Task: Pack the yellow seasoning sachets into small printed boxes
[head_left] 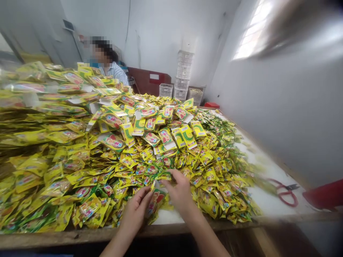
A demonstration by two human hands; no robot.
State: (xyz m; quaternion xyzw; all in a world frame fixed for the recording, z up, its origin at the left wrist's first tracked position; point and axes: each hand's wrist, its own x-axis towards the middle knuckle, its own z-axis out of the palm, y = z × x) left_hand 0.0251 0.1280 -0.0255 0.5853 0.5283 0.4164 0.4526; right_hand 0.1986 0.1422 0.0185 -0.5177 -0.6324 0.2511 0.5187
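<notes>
In front of me, near the table's front edge, a small printed carton (154, 204) in yellow, green and red stands tilted between my hands. My left hand (136, 207) pinches its upper left side with thumb and fingers. Just above the carton's top, my right hand (179, 190) closes on a green and yellow packet (164, 176). White shows at the carton's top, like an open flap; how far the packet reaches into it I cannot tell. A large heap of yellow packets (144, 154) surrounds both hands, with many of the same cartons (114, 141) on top.
Red-handled scissors (287, 198) lie at the right on the white tabletop (257, 157), near a red object (324, 194). Green packets (221, 126) are heaped at the far right. Across the heap sits a person in a striped shirt (118, 72). White crates (183, 73) are stacked behind.
</notes>
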